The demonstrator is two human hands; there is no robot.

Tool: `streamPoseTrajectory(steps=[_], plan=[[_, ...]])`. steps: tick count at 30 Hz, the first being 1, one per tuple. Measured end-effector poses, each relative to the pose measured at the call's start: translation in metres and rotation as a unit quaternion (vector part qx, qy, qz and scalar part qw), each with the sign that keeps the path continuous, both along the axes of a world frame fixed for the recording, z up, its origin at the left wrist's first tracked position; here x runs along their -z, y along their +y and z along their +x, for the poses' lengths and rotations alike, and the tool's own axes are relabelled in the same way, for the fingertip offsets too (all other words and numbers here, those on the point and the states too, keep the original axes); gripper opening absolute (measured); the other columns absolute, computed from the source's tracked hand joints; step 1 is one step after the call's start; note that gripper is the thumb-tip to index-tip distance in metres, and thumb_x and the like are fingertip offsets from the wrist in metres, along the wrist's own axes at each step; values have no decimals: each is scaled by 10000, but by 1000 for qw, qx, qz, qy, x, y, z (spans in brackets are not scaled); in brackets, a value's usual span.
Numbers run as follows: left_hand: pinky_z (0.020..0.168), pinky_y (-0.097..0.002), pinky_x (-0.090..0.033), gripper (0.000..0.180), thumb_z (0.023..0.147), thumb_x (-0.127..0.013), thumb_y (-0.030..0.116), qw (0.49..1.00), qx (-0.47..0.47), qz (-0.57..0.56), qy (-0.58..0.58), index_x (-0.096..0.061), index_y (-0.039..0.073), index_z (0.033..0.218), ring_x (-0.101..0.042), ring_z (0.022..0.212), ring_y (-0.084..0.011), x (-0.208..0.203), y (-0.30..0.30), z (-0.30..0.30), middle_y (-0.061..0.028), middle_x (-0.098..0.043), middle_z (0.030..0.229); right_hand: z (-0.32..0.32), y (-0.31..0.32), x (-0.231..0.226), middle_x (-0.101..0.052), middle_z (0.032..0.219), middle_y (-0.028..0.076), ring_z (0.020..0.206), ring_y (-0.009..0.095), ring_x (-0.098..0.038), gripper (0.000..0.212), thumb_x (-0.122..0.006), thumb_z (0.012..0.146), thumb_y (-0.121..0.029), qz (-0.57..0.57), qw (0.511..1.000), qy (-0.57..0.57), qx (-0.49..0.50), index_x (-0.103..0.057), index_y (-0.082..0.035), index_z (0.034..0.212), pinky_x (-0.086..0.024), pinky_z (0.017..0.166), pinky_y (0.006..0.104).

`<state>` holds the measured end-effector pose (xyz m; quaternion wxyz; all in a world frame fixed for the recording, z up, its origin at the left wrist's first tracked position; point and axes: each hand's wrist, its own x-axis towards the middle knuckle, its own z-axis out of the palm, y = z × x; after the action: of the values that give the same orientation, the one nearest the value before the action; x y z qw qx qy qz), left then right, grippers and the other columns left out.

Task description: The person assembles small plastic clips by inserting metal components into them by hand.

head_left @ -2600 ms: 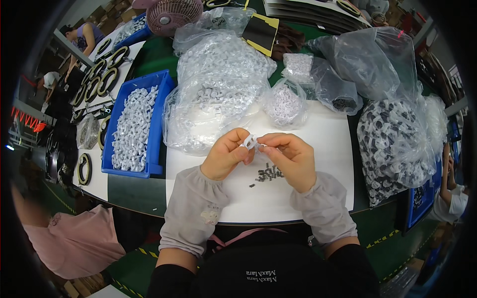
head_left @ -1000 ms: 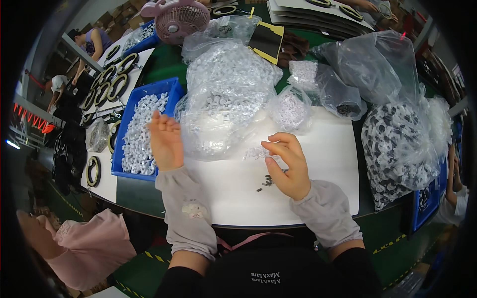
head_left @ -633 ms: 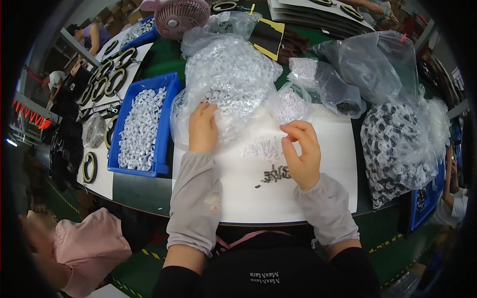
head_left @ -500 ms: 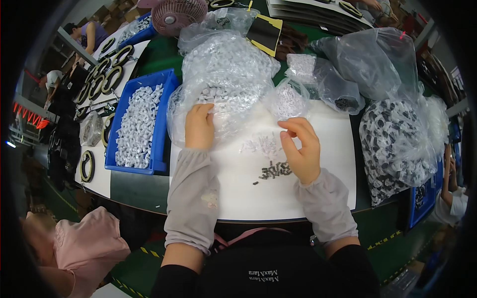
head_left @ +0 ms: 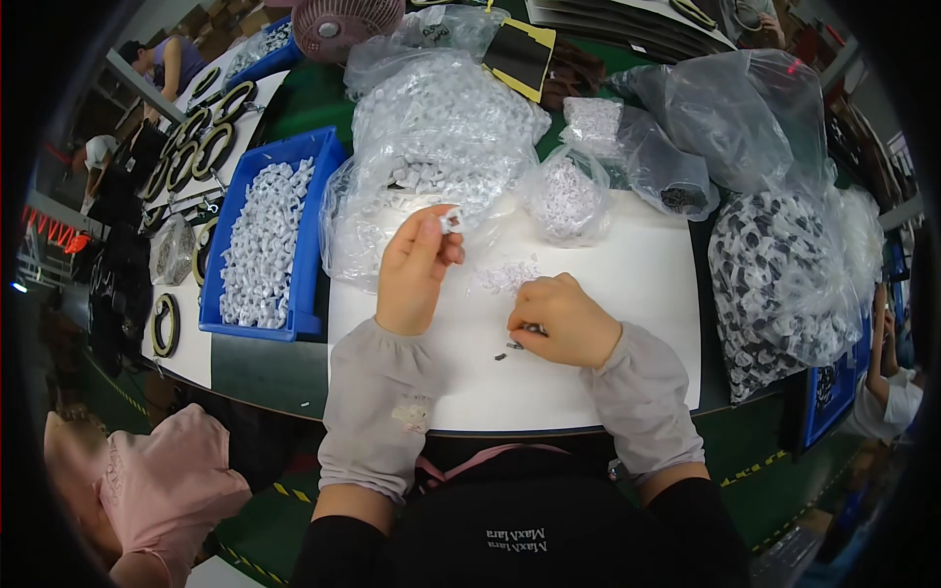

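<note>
A small white plastic part [head_left: 451, 220] is pinched between the thumb and fingers of my left hand [head_left: 416, 265], raised over the white sheet [head_left: 470, 392]. Lower and to the right, my right hand [head_left: 561, 318] is closed with its fingertips down at small dark metal pieces [head_left: 516, 345]; whether it grips one is hidden. Just beyond that hand lies a scatter of tiny clear pieces [head_left: 505, 274]. Past my left hand a big clear bag [head_left: 441, 118] full of white parts lies with its mouth toward me. A smaller bag [head_left: 567, 201] of tiny pale pieces stands beside it.
On the left stands a blue bin [head_left: 263, 245] heaped with white parts. At the right edge sits a large bag [head_left: 769, 294] of black and white parts. A pink fan [head_left: 343, 27] is at the back. Co-workers sit at left and right, one in a pink shirt [head_left: 172, 490].
My left hand has come back from the big bag's mouth with a white part. My right hand has moved down and left onto the dark pieces, its fingers closing.
</note>
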<state>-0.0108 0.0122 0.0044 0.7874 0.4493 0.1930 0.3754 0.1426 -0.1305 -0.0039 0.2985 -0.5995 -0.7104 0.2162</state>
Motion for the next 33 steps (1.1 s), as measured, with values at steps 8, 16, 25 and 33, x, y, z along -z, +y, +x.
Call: streamPoseTrajectory(steps=[8, 16, 25, 33], plan=[[716, -247, -436, 262, 938, -477, 197, 999, 21, 1, 29, -554, -4, 1088, -509, 743, -113, -1, -3, 1, -49, -560, 858, -14, -3, 7, -527, 812, 4, 813, 182, -516, 19, -633, 699, -129, 17, 995, -92, -34, -615, -133, 695, -344, 743, 337], [655, -217, -391, 165, 912, -499, 161, 998, 35, 20, 57, -584, 20, 901, -467, 680, -84, 3, 1, -6, -9, -548, 777, -11, 5, -4, -560, 723, 33, 635, 174, -531, 56, -607, 732, -59, -16, 986, 162, 37, -591, -76, 783, -402, 598, 306], [485, -286, -419, 175, 804, -650, 185, 814, 87, 473, 325, -613, 92, 947, -557, 525, -203, -8, -19, 1, -89, -566, 609, -3, 10, 7, -586, 827, 29, 759, 81, -565, 73, -545, 871, -13, -52, 867, 476, 142, -540, -1, 943, -454, 659, 202], [562, -331, -457, 133, 838, -593, 162, 817, 95, 493, 283, -603, 96, 953, -600, 630, -262, -9, -20, 3, -98, -624, 718, -2, 10, 5, -580, 897, 52, 838, 93, -578, 174, -567, 863, 2, -57, 814, 565, 118, -469, -8, 1007, -454, 711, 197]])
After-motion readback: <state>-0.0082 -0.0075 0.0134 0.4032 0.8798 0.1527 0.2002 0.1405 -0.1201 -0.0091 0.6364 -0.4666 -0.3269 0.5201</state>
